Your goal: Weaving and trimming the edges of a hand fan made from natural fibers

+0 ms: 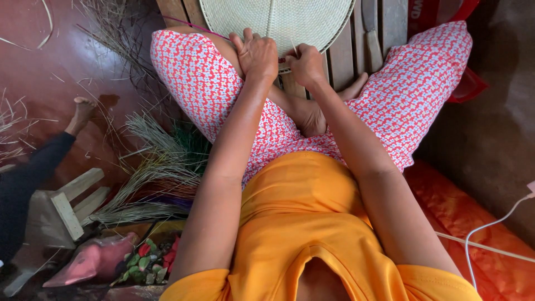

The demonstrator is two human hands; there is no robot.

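From the head camera we look down on our own lap, legs crossed in red-and-white flowered trousers (pixel 206 83) under an orange shirt (pixel 301 223). Our left hand (pixel 257 54) rests on the near rim of a round, pale woven straw fan-shaped mat (pixel 278 19), its fingers curled over the edge and gripping the weave. Our right hand (pixel 305 64) sits just beside it, touching the same rim, with the fingers pinched tight on a thin pale strip at the edge; a small red bit shows between the two hands. The mat lies on brown wooden slats (pixel 343 56) in front of our knees, its far part cut off by the top of the frame.

To our left, a bundle of dry grey-green grass stalks (pixel 156 173) lies on the dark red floor (pixel 50 67), near a small pale wooden stool (pixel 69 206). Another person's bare foot (pixel 82 111) and dark-sleeved leg reach in there, well apart from our hands. An orange cushion (pixel 473 223) with a white cable (pixel 490 228) across it lies on our right.
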